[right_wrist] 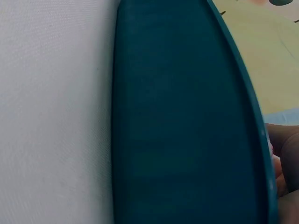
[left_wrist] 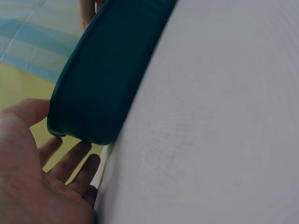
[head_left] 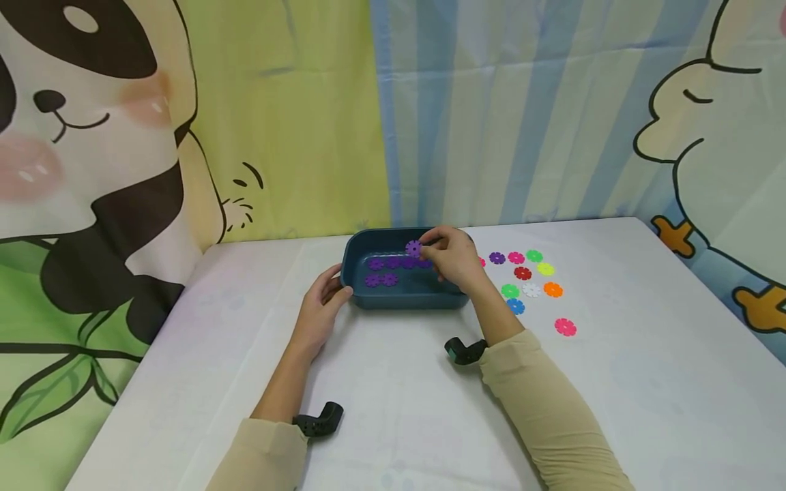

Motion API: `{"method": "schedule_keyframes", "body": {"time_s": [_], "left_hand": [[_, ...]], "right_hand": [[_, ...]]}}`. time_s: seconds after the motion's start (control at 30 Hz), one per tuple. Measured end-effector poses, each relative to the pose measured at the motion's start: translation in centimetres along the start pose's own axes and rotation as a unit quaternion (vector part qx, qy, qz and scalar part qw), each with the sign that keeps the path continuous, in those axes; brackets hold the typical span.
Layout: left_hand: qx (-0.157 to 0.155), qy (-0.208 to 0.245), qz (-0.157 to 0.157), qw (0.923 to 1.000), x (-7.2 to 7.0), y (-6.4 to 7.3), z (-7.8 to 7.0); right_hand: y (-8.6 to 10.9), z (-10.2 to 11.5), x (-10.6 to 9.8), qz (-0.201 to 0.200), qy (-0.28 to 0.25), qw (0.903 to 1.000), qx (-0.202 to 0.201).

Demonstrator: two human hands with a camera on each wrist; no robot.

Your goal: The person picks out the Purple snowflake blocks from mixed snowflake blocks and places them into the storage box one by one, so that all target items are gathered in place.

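A dark teal plastic box [head_left: 405, 300] stands near the table's far edge. Inside it lie several purple snowflake discs [head_left: 389, 279]. My right hand [head_left: 454, 259] is over the box's right part and pinches one purple snowflake disc [head_left: 414, 248] between thumb and fingers. At the box's left end, my left hand [head_left: 321, 307] rests against the corner. In the left wrist view its thumb touches the rim and its spread fingers [left_wrist: 70, 163] lie by the end wall. In the right wrist view the box's wall [right_wrist: 182, 116] hides most of the right hand [right_wrist: 285, 158].
To the right of the box, loose snowflake discs lie scattered: red [head_left: 522, 273], yellow [head_left: 545, 269], orange [head_left: 553, 290], white [head_left: 531, 290], blue [head_left: 515, 306], pink [head_left: 565, 327] and others. A white cloth covers the table [head_left: 393, 389]. Cartoon-printed curtains [head_left: 295, 136] hang behind.
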State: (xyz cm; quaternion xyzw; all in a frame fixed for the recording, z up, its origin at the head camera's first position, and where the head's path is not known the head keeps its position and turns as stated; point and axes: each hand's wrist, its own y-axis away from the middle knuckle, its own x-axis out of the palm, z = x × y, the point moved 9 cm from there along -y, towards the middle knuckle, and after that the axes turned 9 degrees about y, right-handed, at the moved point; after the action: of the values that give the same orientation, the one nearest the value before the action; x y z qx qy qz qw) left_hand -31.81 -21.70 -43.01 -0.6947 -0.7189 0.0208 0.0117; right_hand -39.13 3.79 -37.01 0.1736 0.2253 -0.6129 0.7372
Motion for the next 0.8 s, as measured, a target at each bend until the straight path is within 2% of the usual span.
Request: {"method": "schedule_keyframes", "body": {"time_s": [0.43, 0.8], "left_hand": [[0.002, -0.001, -0.002, 1.0000, 0.2, 0.0, -0.2], [-0.001, -0.003, -0.003, 1.0000, 0.0, 0.0, 0.0]], "right_hand": [[-1.0, -0.7, 2.0, 0.059, 0.044, 0.9970, 0.025], [-1.8, -1.8, 4.0, 0.110, 0.129, 0.9833, 0.066]]}}
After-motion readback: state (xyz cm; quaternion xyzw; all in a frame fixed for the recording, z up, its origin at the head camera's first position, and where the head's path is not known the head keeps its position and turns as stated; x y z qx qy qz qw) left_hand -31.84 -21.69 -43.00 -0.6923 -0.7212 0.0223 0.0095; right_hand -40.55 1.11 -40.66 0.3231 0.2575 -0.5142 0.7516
